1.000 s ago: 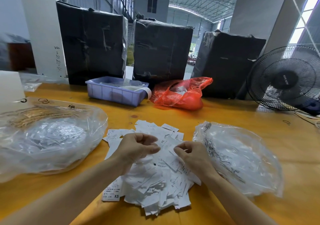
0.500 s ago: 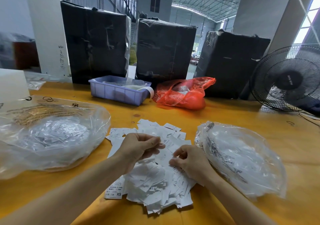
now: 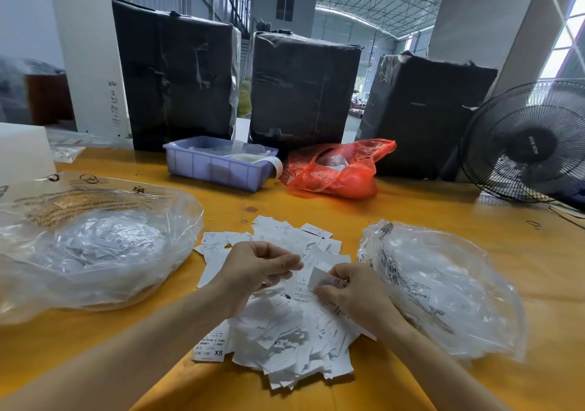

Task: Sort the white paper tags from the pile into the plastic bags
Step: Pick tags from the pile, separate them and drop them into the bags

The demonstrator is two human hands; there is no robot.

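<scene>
- Tags (image 3: 278, 331) lie heaped at lower centre of the surface (image 3: 411, 208), between the left bag (image 3: 95, 246) and the right bag (image 3: 443, 290).
- Right hand (image 3: 354, 296): grip closed, pinching one tag (image 3: 319, 279) lifted above the heap.
- Left hand (image 3: 256, 268): fingers curled over the heap; whether it holds a tag, cannot tell.
- Open surface lies beyond the heap, up to the tray (image 3: 218, 163) and red bag (image 3: 335, 170).

Matt paper tags (image 3: 278, 338), glossy plastic bags (image 3: 95, 252) (crinkled), smooth table (image 3: 443, 208)

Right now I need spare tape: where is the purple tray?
In the head view, the purple tray sits at the table's far side, left of the red bag, before the black bales.
</scene>
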